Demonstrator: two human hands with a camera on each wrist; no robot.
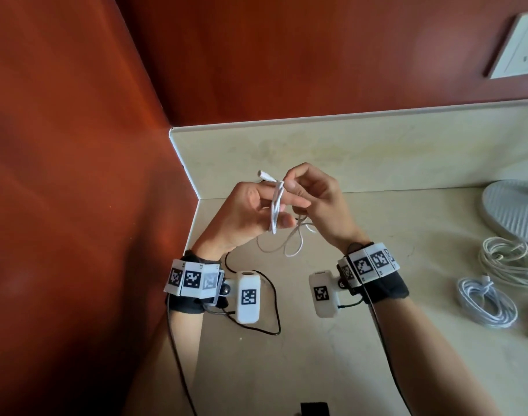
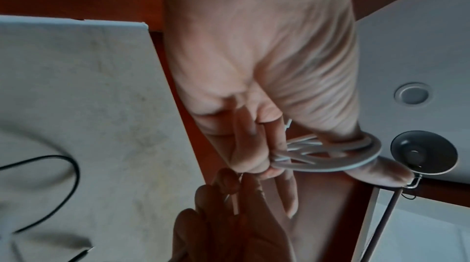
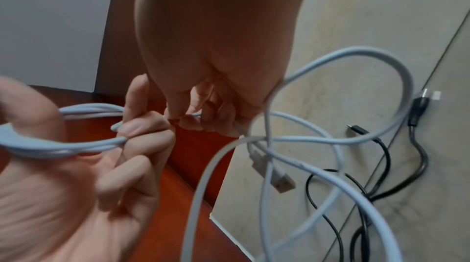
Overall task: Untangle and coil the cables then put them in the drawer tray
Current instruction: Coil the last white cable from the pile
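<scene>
Above the counter corner my left hand [image 1: 256, 205] holds a small coil of white cable [image 1: 276, 205], looped round its thumb and fingers [image 2: 257, 157]; the coil [image 2: 330, 163] shows as a flat ring in the left wrist view. One white connector end [image 1: 264, 174] sticks out at the top. My right hand [image 1: 298, 187] pinches the same cable just beside the coil [image 3: 63, 145]. The loose rest of the cable [image 1: 286, 244] hangs below in open loops [image 3: 330, 135], ending in a USB plug [image 3: 282, 182].
Two more white cable bundles [image 1: 509, 262] [image 1: 485, 301] lie on the beige counter [image 1: 377, 355] at the right, near a white ribbed object [image 1: 518, 211]. Black cables [image 3: 417, 145] lie on the counter under my hands. Red-brown walls [image 1: 76, 175] close the corner at left and back.
</scene>
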